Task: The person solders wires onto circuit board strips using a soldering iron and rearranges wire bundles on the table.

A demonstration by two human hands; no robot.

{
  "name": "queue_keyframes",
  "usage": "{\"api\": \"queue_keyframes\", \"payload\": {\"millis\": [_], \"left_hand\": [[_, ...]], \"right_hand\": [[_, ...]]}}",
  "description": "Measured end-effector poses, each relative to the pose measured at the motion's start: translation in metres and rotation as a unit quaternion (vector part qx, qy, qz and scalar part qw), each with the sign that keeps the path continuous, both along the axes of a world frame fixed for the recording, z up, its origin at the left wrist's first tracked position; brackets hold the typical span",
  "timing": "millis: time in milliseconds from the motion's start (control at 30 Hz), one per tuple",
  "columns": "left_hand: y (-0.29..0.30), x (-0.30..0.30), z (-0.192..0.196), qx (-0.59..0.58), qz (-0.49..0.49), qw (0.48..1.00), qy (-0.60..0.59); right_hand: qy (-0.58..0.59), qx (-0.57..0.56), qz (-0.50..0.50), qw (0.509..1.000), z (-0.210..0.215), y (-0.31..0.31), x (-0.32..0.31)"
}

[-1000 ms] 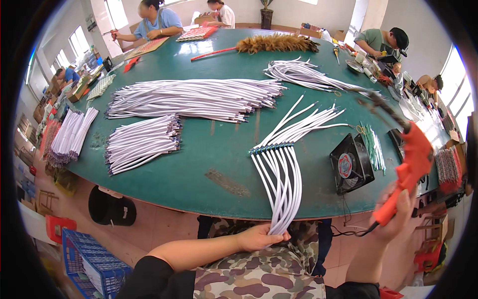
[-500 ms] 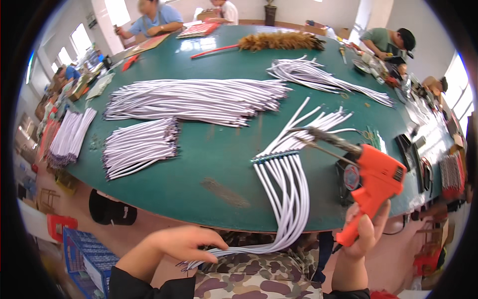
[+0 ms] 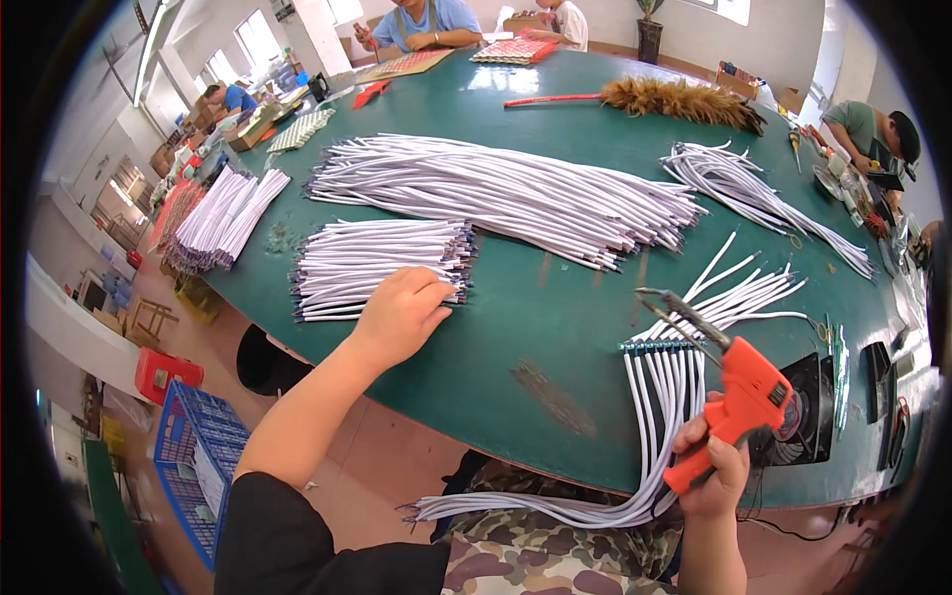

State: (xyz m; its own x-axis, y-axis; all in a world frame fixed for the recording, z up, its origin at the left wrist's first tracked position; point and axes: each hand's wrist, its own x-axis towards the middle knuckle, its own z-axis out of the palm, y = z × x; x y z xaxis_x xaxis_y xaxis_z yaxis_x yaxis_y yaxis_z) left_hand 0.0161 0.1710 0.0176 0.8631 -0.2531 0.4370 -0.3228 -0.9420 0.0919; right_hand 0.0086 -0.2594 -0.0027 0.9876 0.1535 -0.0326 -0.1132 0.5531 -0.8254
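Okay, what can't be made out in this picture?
All in the head view:
Whether the left hand grips the short white wires: palm hidden by the hand's back.
Left part of the black fan: behind the orange soldering gun.
Co-worker in light blue: most of the head cut off by the upper edge.

Near the worktop's (image 3: 496,367) front edge, your right hand (image 3: 722,464) grips an orange soldering gun (image 3: 751,392) while your left hand (image 3: 402,315) reaches to short white wires (image 3: 367,263).

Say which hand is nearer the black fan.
Right. The right hand, holding the orange gun-shaped tool, is just left of the black fan; the left hand is much farther left, by the short white cables.
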Motion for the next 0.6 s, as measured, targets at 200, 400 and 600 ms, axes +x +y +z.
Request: {"api": "queue_keyframes", "payload": {"millis": [200,400,600], "left_hand": [[0.003,0.014,-0.004,0.028,0.000,1.000,0.011],[-0.063,0.018,0.036,-0.073,-0.139,0.987,-0.031],[-0.154,0.041,0.014,-0.154,-0.347,0.924,0.042]], "right_hand": [[-0.033,-0.018,-0.021,0.999,0.005,-0.014,-0.003],[-0.031,0.027,0.001,0.999,-0.009,-0.011,0.000],[-0.002,0.049,-0.029,0.998,-0.013,0.003,-0.004]]}}
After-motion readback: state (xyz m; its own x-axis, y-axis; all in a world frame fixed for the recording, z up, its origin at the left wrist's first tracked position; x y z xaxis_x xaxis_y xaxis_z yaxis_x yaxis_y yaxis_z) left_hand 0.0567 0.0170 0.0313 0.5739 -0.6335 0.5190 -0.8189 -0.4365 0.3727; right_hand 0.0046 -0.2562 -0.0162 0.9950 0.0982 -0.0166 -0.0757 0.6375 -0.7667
